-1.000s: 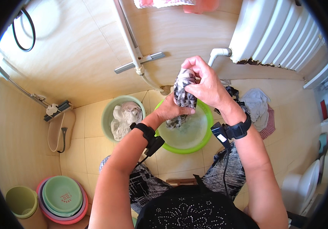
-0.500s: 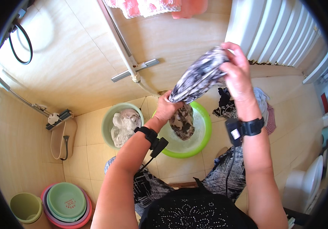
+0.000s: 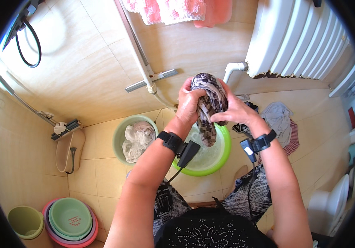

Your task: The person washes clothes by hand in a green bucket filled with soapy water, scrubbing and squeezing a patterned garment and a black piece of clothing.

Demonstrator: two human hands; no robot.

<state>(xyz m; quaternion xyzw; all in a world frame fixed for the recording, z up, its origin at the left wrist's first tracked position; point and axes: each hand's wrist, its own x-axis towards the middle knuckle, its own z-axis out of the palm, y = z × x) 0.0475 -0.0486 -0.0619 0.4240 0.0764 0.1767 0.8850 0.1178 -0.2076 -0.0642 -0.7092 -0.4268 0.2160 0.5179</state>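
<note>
Both hands, left hand (image 3: 190, 105) and right hand (image 3: 237, 111), are now bunching and gripping the previously stretched, seemingly wet patterned dark cloth (image 3: 208, 103) over the bright green plastic basin (image 3: 223, 155).

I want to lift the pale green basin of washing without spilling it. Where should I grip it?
Grip the pale green basin by its rim on two opposite sides, coming from above: it sits upright on the floor, with the white laundry heaped inside, well within the rim.
</note>
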